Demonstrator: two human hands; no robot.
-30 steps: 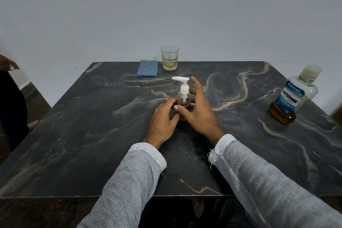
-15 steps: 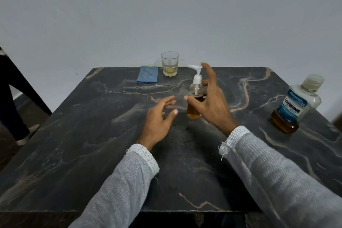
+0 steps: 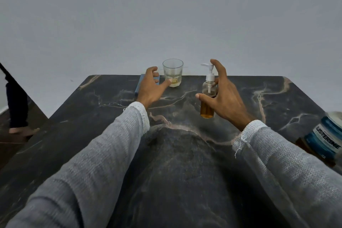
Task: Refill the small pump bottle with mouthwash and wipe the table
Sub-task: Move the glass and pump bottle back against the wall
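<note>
Dim, even, cool light; soft shadows pool on the dark worktop [image 3: 103, 135]. Wide-angle bending stretches the edges (the Listerine bottle [image 3: 325, 139] at right smears with blur).

Bare table [image 3: 181, 172] lies before both hands; glass [image 3: 172, 72] blocks beyond the left hand [image 3: 149, 87], pump bottle [image 3: 208, 96] beside the right hand [image 3: 224, 96]
</note>
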